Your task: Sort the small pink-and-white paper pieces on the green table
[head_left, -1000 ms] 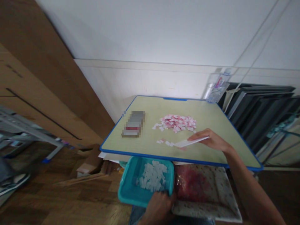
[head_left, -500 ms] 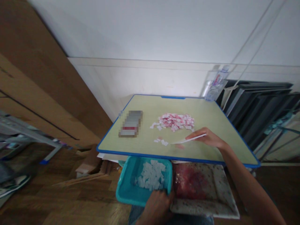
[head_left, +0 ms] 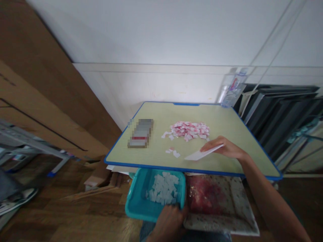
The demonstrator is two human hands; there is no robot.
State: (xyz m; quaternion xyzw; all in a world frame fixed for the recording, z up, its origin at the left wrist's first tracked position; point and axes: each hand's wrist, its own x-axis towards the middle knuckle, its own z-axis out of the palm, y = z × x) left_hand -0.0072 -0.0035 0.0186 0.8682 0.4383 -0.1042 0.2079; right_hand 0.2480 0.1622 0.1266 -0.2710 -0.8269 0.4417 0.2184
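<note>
My right hand (head_left: 224,147) grips a thin white card (head_left: 202,154), its free end slanting down to the left over the pale tabletop (head_left: 161,116). A few loose white pieces (head_left: 176,154) lie left of the card. Beyond it sits a heap of small pink-and-white pieces (head_left: 189,130). Below the table's near edge, a teal basin (head_left: 142,206) contains many white square pieces (head_left: 164,188). My left hand (head_left: 171,216) is closed at the basin's near right rim, its fingertips partly hidden. A stained white tray (head_left: 233,218) with a wet red mass (head_left: 204,195) sits beside the basin.
A blurred-out grey phone-like object (head_left: 141,133) lies on the table's left. At the back right corner stands a clear plastic bottle (head_left: 234,87). Dark panels (head_left: 280,107) lean on the right, large cardboard (head_left: 50,94) on the left. Another person's shoe (head_left: 20,200) shows at lower left.
The white card in my right hand has turned so more of its flat face shows, its free end slightly lower. My left hand and the basin stay put.
</note>
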